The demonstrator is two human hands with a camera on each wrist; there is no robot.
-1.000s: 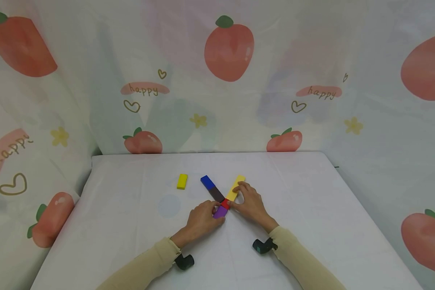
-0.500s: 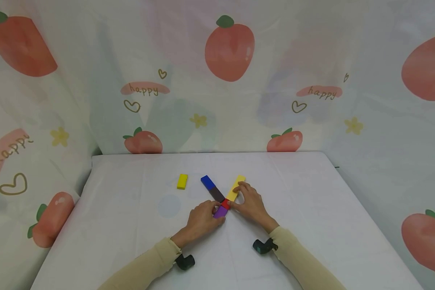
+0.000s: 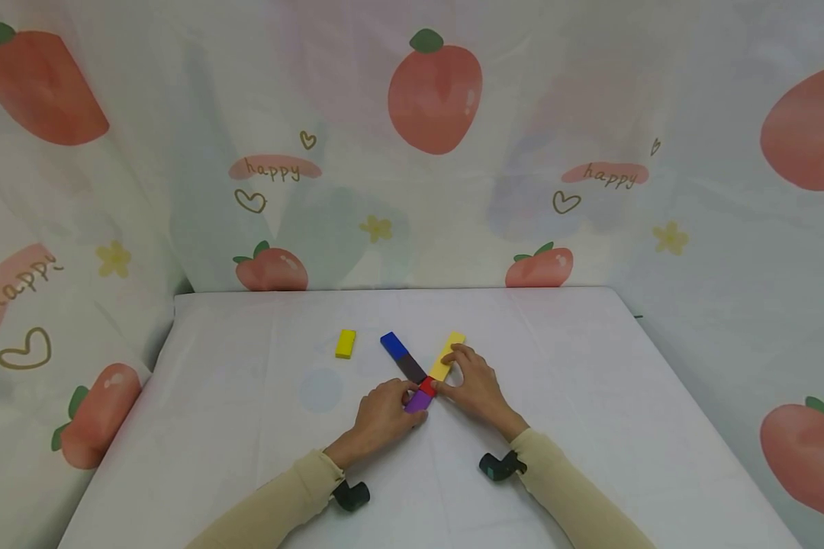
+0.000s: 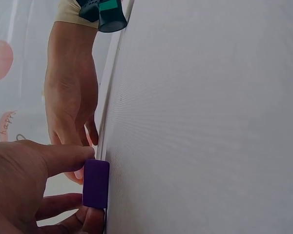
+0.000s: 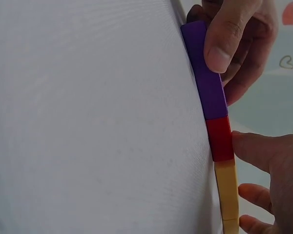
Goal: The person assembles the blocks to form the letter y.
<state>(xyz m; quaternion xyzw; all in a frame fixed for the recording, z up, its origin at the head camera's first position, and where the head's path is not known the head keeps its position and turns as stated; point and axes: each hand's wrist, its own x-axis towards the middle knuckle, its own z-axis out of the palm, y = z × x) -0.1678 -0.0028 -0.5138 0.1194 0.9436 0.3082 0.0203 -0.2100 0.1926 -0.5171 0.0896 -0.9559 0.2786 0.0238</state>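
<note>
In the head view a crossing row of blocks lies on the table. My left hand pinches the purple block between thumb and fingers at the row's near end. A red block adjoins it, followed by light yellow blocks with a seam between them. My right hand rests its thumb against the red block and its other fingertips on the light yellow part. A dark brown block and a blue block run from the red block to the far left.
A separate bright yellow block lies left of the blue one. The white-covered table reaches back to a fruit-patterned curtain, which also hangs at both sides. Each wrist wears a black camera.
</note>
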